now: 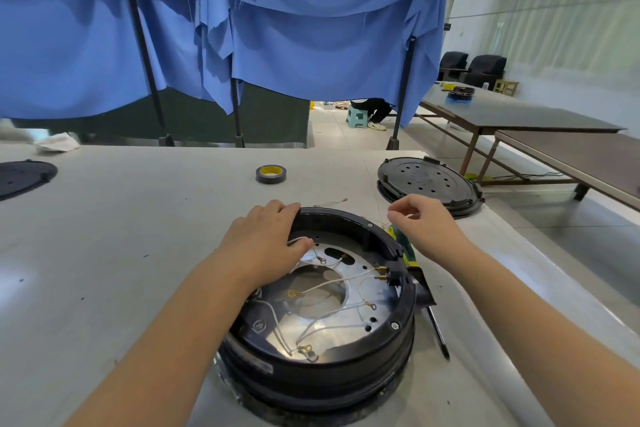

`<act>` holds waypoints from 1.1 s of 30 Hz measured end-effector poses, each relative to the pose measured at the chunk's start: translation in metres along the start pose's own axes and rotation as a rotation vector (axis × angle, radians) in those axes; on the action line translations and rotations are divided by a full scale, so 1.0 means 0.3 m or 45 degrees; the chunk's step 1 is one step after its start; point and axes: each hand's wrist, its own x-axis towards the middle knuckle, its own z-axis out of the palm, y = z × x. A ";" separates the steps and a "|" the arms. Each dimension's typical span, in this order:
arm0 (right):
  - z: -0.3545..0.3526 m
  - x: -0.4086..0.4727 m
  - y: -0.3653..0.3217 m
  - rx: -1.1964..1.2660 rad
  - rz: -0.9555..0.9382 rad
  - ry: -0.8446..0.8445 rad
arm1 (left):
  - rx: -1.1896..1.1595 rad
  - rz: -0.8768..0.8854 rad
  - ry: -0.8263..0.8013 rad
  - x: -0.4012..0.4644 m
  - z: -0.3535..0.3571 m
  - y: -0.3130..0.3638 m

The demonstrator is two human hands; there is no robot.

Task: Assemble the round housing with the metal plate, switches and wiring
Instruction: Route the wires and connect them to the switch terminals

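Observation:
The black round housing point(318, 367) sits in a hole in the grey worktable point(138, 253), just in front of me. Inside it lies the shiny metal plate point(367, 291) with several white wires point(332, 282) ending in brass ring terminals. My left hand point(266, 243) grips the housing's far-left rim, fingers curled over the edge and thumb inside on a white wire. My right hand point(426, 222) hovers beyond the right rim, its fingertips pinching a thin wire. A screwdriver point(438, 331) lies to the right of the housing.
A grey roll of tape point(271, 174) lies at the table's middle back. A black perforated round cover point(429, 185) sits at the back right, another point(24, 177) at the far left. A loose wire point(332, 201) lies behind the housing. Blue cloth hangs behind the table.

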 end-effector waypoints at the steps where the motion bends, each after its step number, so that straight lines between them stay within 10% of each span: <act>1: 0.009 0.025 0.004 -0.083 -0.013 -0.055 | -0.004 0.002 0.002 0.000 0.000 0.001; 11: 0.100 0.185 -0.003 -0.602 0.104 -0.298 | -0.004 0.004 0.010 0.000 -0.001 0.004; 33: 0.002 0.092 -0.207 0.245 -0.187 0.049 | -0.069 -0.040 0.003 0.008 -0.001 -0.005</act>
